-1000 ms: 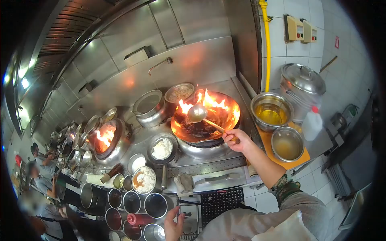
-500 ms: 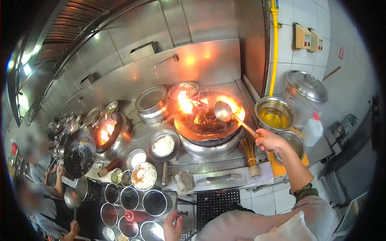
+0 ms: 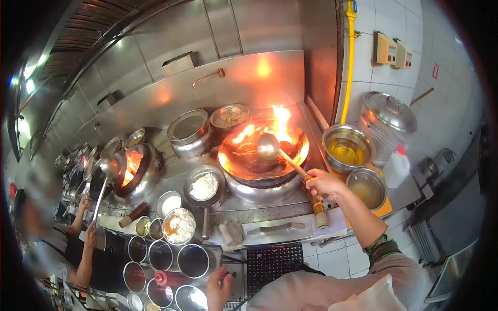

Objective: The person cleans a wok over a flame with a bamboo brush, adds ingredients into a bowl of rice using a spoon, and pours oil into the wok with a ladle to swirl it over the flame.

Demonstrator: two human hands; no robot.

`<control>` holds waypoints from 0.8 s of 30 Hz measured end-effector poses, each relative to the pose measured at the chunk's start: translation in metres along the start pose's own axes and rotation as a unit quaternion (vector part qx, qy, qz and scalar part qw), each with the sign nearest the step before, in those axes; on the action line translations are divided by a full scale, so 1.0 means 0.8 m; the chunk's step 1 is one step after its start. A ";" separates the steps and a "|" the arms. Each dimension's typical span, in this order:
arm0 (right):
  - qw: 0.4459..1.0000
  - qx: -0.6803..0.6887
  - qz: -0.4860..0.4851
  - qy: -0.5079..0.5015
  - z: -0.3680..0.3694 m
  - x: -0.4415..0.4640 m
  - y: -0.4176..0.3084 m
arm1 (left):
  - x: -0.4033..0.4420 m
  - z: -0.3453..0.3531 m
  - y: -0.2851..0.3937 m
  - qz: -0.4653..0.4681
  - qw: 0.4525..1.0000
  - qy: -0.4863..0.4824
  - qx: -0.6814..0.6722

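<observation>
My right hand [image 3: 322,185] is wrapped round the wooden handle of a metal ladle [image 3: 268,146]. The ladle's bowl is over a large wok [image 3: 244,167], where tall flames rise at the back and right side. Near the lower edge, my left hand [image 3: 219,288] has its fingers bent beside the metal containers, close to a small black knob; whether it grips anything is unclear. A bamboo brush [image 3: 319,213] lies below the right hand. Left of the wok, a strainer pan [image 3: 205,185] holds white food.
A bowl of yellow oil [image 3: 346,151], a bowl of cloudy liquid [image 3: 367,189] and a white jug [image 3: 397,168] stand at the right. Sauce containers [image 3: 193,260] stand at lower left. Beyond, a co-worker holds a ladle [image 3: 109,166] near another flaming wok [image 3: 142,173].
My right hand and ladle have moved left and slightly down from half a second ago. Flames at the wok's back are taller. The co-worker's ladle has risen toward the other wok.
</observation>
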State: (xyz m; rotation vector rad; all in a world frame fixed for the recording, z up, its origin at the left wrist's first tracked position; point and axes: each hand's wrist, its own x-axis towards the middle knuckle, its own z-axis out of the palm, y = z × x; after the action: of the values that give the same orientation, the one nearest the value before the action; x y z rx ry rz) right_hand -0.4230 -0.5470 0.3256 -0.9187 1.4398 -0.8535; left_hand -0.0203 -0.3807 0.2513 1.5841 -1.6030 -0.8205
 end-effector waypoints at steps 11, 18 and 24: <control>0.997 -0.042 -0.047 0.050 0.019 0.031 0.006 | 0.010 -0.008 -0.001 0.031 0.999 0.025 0.031; 0.990 0.132 -0.013 -0.041 -0.011 0.026 0.025 | 0.082 0.037 -0.041 0.001 0.999 -0.014 0.032; 0.950 -0.268 -0.144 0.071 0.005 0.039 0.037 | 0.178 0.125 -0.140 0.034 0.984 0.123 0.127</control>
State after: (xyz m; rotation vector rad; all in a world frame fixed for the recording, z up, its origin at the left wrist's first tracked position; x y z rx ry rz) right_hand -0.4218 -0.5629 0.2849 -1.5310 1.7285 -0.7591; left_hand -0.0417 -0.5318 0.1122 1.7217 -1.6168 -0.3755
